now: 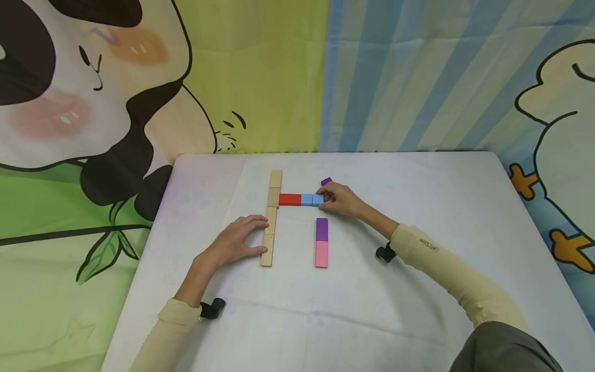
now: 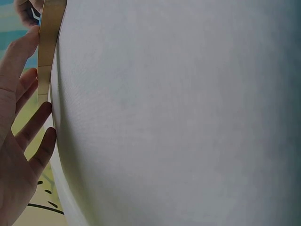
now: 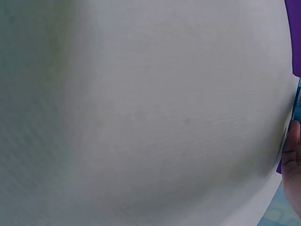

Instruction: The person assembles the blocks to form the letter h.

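Note:
Pale wooden blocks lie end to end in a column on the table. My left hand rests against the column's left side, fingers loosely extended; in the left wrist view its fingertips touch the wooden edge. From the column's right side a red block and two light blue blocks run rightward in a row. My right hand pinches the row's right-end blue block between thumb and forefinger. Just beyond that hand a purple block shows, partly hidden.
Nearer the front, another purple block and a pink block lie end to end, apart from the row. The white table meets a cartoon-printed cloth at its back edge.

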{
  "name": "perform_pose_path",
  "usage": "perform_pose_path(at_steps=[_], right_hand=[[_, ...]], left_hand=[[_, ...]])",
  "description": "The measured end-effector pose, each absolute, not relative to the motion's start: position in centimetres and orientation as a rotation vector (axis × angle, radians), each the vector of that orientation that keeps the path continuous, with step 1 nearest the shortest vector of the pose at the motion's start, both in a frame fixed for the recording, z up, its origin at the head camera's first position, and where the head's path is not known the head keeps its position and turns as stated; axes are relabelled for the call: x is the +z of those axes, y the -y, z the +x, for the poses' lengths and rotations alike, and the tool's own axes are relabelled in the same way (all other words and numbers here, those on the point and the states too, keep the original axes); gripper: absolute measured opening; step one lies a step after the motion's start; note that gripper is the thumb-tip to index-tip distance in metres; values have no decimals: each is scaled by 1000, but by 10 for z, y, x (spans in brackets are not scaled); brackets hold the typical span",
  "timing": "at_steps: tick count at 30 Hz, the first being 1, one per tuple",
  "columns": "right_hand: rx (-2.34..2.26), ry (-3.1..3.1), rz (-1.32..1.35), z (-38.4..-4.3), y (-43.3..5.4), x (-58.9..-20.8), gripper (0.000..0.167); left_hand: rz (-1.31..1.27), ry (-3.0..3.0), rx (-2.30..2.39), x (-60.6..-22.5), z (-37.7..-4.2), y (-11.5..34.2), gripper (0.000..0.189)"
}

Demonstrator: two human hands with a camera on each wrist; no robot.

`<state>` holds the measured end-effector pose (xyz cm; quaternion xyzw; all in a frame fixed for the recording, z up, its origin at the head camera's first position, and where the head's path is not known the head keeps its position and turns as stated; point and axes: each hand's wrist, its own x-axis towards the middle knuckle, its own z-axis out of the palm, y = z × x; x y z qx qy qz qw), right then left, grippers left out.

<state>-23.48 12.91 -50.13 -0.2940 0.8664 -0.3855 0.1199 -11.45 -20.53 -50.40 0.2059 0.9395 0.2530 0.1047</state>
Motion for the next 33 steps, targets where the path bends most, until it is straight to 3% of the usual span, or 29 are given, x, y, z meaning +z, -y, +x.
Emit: perform_pose_path(at_steps=[33], right_hand=[[-1151, -2607, -901, -239, -132, -494, 40]], left_hand=[[616, -2781, 740, -502, -114, 205, 64]])
